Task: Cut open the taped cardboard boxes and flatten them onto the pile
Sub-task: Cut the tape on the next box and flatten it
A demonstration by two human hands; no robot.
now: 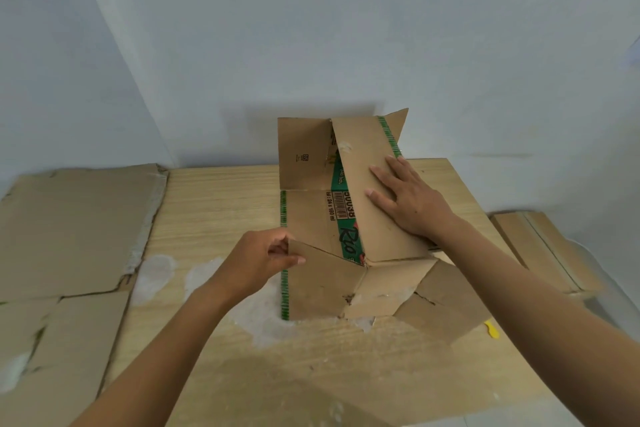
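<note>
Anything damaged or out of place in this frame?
The table has whitish scuffed patches beside the left hand, as if its surface peeled. The cardboard box has a ragged tear in its near right flap.

1 box (311, 215), 1 cardboard pile (69, 225), 2 hands (256, 260) (412, 204), 1 table (214, 204).

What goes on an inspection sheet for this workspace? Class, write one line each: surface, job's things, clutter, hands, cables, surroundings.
Surface: wooden table, white patches.
Job's things: box opened, partly flattened; flat pile at left.
Clutter: yellow item near box's right flap.
Hands: left hand pinches a box flap; right hand presses flat on a raised panel.
Cables: nothing seen.
Surroundings: pale wall; boards at right.
</note>
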